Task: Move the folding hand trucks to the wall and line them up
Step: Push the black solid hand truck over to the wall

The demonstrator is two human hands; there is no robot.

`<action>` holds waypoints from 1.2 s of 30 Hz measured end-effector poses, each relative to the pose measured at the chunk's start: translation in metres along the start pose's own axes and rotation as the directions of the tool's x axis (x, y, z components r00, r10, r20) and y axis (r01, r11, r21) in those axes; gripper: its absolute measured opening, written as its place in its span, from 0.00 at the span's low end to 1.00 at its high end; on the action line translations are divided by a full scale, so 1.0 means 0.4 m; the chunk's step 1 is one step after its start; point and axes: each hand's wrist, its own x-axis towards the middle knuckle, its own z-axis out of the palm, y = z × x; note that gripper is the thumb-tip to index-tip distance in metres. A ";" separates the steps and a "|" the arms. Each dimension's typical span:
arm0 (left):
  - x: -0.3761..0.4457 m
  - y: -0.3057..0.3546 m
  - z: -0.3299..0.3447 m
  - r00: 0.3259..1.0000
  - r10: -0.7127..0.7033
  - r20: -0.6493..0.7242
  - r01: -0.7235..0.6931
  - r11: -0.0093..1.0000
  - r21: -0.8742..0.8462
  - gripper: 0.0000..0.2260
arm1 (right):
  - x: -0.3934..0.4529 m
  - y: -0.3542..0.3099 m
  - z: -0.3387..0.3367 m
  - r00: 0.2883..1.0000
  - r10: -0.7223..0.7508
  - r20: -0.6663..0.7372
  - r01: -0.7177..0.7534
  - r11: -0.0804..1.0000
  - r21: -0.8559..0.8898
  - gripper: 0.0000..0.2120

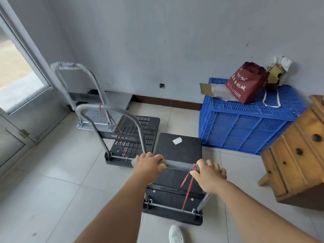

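A white shoe (175,234) shows at the bottom edge, just behind the near truck (177,172). The left hand (148,163) and right hand (207,173) are both wrapped around that truck's handle bar (180,164). Left of this truck stands a second truck (133,137); beyond that, a silver truck (98,116) at the wall. A blue crate (245,127) sits right of the near truck.

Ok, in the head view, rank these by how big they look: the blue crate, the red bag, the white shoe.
Largest to smallest, as they look:
1. blue crate
2. red bag
3. white shoe, partly cut off by the frame's bottom edge, so only its visible part counts.
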 end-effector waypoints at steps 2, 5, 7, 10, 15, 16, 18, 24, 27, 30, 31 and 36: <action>0.087 0.011 -0.029 1.000 -0.006 0.003 0.006 1.000 -0.009 0.16 | 0.084 0.005 -0.040 1.000 -0.007 0.001 0.007 1.000 -0.005 0.17; 0.208 0.025 -0.063 1.000 -0.017 0.002 0.017 1.000 -0.004 0.16 | 0.203 0.011 -0.100 1.000 -0.016 0.004 0.016 1.000 -0.018 0.18; 0.278 0.037 -0.082 1.000 -0.027 0.006 0.027 1.000 -0.002 0.16 | 0.277 0.018 -0.138 1.000 -0.023 0.003 0.023 0.999 -0.027 0.18; 0.372 0.055 -0.109 0.999 -0.051 -0.007 0.051 0.998 -0.020 0.16 | 0.383 0.029 -0.191 0.999 -0.032 0.016 0.033 0.999 -0.027 0.18; 0.487 0.057 -0.133 0.998 -0.028 -0.063 0.024 0.998 -0.050 0.16 | 0.510 0.031 -0.252 1.000 -0.029 0.007 0.029 0.998 -0.064 0.18; 0.503 0.054 -0.140 0.997 -0.032 -0.064 0.028 0.998 -0.060 0.17 | 0.530 0.027 -0.261 1.000 -0.029 -0.002 0.029 0.997 -0.067 0.17; 0.527 0.045 -0.157 0.998 -0.040 -0.041 0.037 0.996 -0.080 0.21 | 0.568 0.014 -0.279 0.999 -0.032 -0.006 0.032 0.998 -0.062 0.17; 0.571 -0.018 -0.214 1.000 -0.013 -0.012 0.011 0.991 -0.132 0.27 | 0.660 -0.039 -0.318 1.000 0.017 -0.007 -0.017 0.999 -0.050 0.14; 0.579 -0.056 -0.244 1.000 -0.003 -0.031 -0.002 0.986 -0.167 0.28 | 0.680 -0.082 -0.324 0.996 0.057 -0.063 -0.060 0.997 -0.047 0.15; 0.576 -0.109 -0.281 0.998 -0.006 -0.061 -0.006 0.980 -0.200 0.28 | 0.685 -0.144 -0.315 0.985 0.054 -0.164 -0.065 0.996 -0.059 0.23; 0.574 -0.131 -0.294 0.997 -0.009 -0.071 -0.006 0.978 -0.208 0.28 | 0.683 -0.175 -0.310 0.981 0.046 -0.189 -0.057 0.997 -0.053 0.25; 0.554 -0.281 -0.358 0.994 0.007 -0.110 -0.033 0.973 -0.229 0.29 | 0.665 -0.401 -0.293 0.970 -0.010 -0.245 0.014 1.000 0.014 0.30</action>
